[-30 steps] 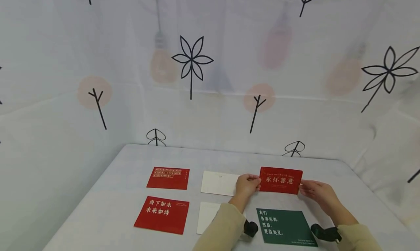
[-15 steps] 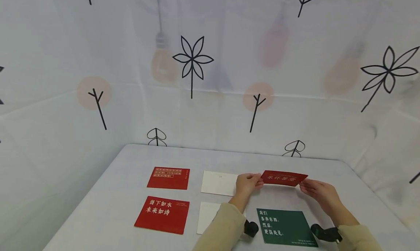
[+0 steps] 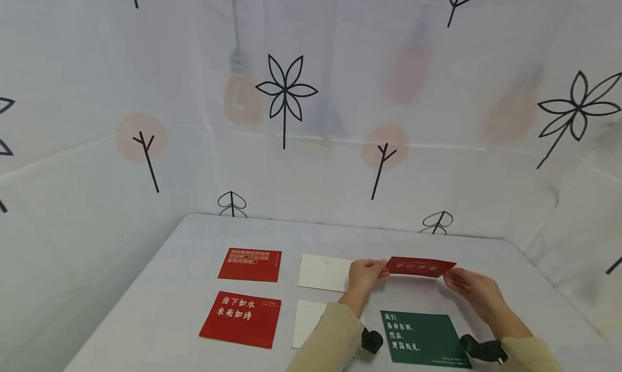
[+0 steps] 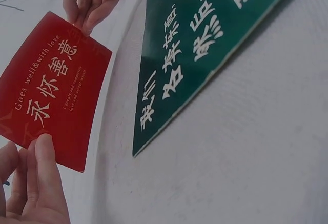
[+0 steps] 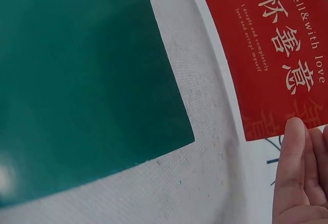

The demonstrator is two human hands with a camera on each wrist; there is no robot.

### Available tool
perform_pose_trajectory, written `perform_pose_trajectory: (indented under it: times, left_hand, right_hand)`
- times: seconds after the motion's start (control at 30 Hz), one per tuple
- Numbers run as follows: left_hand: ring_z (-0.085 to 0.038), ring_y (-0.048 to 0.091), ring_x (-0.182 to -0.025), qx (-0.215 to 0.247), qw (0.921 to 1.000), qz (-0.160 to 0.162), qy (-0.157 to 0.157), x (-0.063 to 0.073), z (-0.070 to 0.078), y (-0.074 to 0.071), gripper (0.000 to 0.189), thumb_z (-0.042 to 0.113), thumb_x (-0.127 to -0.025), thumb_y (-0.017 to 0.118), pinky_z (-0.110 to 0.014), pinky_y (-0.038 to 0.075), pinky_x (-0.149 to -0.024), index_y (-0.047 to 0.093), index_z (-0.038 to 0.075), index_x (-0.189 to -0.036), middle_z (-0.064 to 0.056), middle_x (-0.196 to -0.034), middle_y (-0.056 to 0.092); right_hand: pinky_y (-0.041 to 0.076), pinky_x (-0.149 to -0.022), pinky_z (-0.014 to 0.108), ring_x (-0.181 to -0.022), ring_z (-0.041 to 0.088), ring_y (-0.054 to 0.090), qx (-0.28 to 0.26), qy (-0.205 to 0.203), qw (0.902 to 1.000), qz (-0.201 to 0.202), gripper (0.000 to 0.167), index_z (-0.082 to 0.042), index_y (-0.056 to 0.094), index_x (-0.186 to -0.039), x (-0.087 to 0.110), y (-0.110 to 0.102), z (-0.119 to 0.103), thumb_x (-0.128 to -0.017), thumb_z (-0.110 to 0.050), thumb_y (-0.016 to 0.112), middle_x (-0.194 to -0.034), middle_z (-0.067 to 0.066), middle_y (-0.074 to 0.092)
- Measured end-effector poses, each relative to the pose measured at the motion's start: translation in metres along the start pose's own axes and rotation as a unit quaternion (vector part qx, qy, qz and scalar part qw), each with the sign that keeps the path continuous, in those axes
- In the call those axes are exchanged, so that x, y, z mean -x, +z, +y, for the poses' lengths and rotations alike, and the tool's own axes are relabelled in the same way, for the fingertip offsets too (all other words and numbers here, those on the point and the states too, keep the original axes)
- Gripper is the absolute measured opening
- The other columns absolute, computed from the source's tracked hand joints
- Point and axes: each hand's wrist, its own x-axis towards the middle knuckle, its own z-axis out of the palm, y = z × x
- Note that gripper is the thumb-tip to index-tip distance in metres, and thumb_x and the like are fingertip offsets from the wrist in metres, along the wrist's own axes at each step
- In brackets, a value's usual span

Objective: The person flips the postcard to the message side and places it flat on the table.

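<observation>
A red card (image 3: 420, 266) with pale Chinese characters is held above the table between two hands, tilted so the head camera sees it foreshortened. My left hand (image 3: 364, 279) pinches its left edge; in the left wrist view that thumb (image 4: 45, 155) lies on the printed face. At the opposite edge my right hand (image 3: 473, 291) pinches the card, its thumb (image 5: 293, 147) on the face in the right wrist view. Below, nearer me, a green card (image 3: 424, 339) with white characters lies flat on the table.
Two red cards, one at the back (image 3: 250, 265) and one in front (image 3: 240, 319), lie on the left of the white table (image 3: 160, 312). Two white cards, a rear one (image 3: 320, 274) and a front one (image 3: 306, 320) partly behind the left sleeve, lie mid-table. A patterned cloth (image 3: 320, 172) hangs behind.
The red card has tipped from facing the head camera to a flatter angle, its far edge lowered. Both hands keep their hold and have barely moved. The cards on the table stay put.
</observation>
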Motion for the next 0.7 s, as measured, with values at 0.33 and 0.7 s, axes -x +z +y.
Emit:
perform_pose_trajectory:
  times: [0.33,0.7]
  left_hand:
    - [-0.018,0.067,-0.066,0.004,1.0000,0.003,0.005,0.0019,0.0006,-0.0015,0.010,0.007,-0.082,0.070,-0.029,0.056,-0.064,0.069,-0.002,-0.085,-0.008,-0.071,0.066]
    - [-0.018,0.067,-0.070,0.029,0.9995,-0.008,-0.003,0.0011,0.0000,-0.0028,0.006,0.002,-0.082,0.069,-0.031,0.056,-0.068,0.070,-0.004,-0.085,-0.009,-0.075,0.067]
  right_hand:
    - [0.053,-0.077,0.030,-0.078,0.011,0.066,-0.045,-0.009,0.9986,-0.028,0.029,-0.017,0.068,-0.075,0.0015,-0.0028,0.0012,-0.096,-0.009,0.050,-0.083,-0.001,0.066]
    - [0.053,-0.079,0.029,-0.078,0.008,0.065,-0.011,-0.011,0.9994,-0.030,0.024,-0.018,0.071,-0.076,-0.0006,-0.0059,0.0038,-0.093,-0.011,0.056,-0.085,-0.007,0.065]
